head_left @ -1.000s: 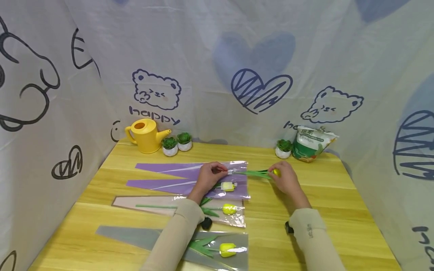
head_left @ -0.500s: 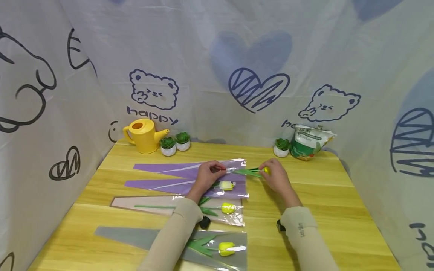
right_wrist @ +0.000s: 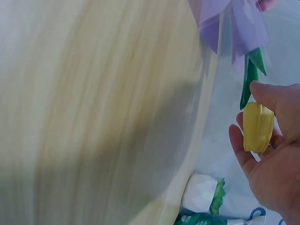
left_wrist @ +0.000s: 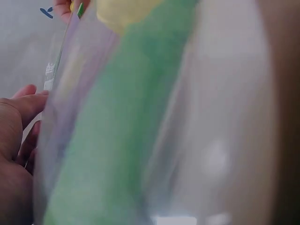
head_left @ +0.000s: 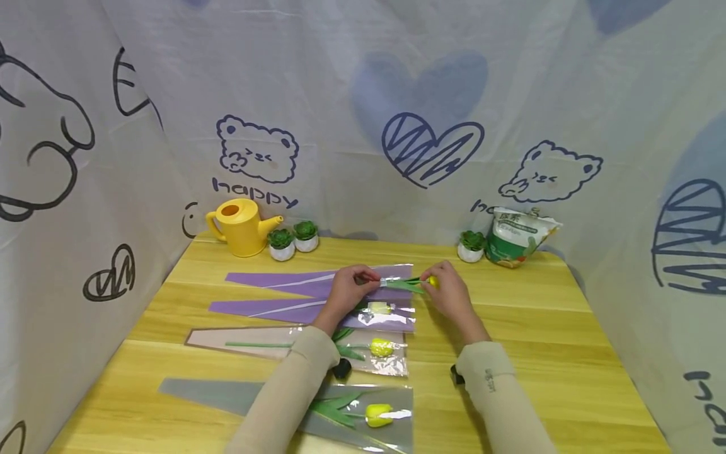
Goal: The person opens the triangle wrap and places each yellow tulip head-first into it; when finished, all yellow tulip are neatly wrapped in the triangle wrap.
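Note:
My right hand point(head_left: 450, 295) pinches a yellow artificial tulip point(right_wrist: 258, 126) just below its bloom, at the back of the table. Its green leaves and stem point left into the mouth of the far purple flower sleeve point(head_left: 278, 280). At that clear mouth my left hand point(head_left: 348, 291) pinches the sleeve between thumb and fingers. Nearer me lies a second purple sleeve point(head_left: 266, 308) with a yellow tulip inside. A pale, brown-edged sleeve point(head_left: 207, 337) and a grey sleeve point(head_left: 212, 392) each hold a tulip too. Blurred clear film and a green leaf point(left_wrist: 117, 117) fill most of the left wrist view.
A yellow watering can point(head_left: 244, 233) and two small potted succulents point(head_left: 282, 246) stand at the back left. Another succulent point(head_left: 471, 247) and a green-and-white bag point(head_left: 516, 239) stand at the back right. A printed curtain point(head_left: 351, 126) hangs behind the wooden table point(head_left: 556, 353).
My right hand has moved left with the tulip, and more of its leaves now sit within the purple sleeve. My left hand stays at the sleeve's mouth.

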{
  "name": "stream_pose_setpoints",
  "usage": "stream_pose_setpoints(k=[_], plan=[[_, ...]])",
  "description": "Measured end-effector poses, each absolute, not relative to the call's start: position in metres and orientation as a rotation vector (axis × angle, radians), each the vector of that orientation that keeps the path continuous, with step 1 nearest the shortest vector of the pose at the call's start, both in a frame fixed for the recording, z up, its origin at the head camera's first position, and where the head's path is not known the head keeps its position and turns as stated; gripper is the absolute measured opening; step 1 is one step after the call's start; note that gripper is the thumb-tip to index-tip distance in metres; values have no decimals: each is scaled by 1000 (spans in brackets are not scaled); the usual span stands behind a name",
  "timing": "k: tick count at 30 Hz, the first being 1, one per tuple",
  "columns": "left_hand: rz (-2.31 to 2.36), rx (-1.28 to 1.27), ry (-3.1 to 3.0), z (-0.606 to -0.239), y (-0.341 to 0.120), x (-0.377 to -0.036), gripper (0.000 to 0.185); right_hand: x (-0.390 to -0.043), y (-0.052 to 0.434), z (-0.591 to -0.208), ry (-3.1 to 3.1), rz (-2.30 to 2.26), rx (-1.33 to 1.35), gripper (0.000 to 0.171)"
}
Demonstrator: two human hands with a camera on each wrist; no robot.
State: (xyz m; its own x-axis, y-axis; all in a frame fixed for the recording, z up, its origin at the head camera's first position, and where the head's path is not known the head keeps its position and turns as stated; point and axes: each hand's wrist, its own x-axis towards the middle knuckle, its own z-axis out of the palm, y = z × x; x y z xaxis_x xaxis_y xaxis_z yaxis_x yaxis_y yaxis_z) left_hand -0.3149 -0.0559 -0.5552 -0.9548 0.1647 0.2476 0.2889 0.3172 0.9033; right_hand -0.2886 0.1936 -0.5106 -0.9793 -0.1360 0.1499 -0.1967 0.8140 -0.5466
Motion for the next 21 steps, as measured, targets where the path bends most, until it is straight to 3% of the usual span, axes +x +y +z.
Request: stream_pose_setpoints(k=[16, 21], plan=[[-1751, -432, -2452, -548, -52, -315, 10, -294, 175, -517, -2837, 977, 264, 9], [-1743, -425, -2455, -550, -52, -314, 12, -295, 179, -521, -2786, 1155, 210, 20]])
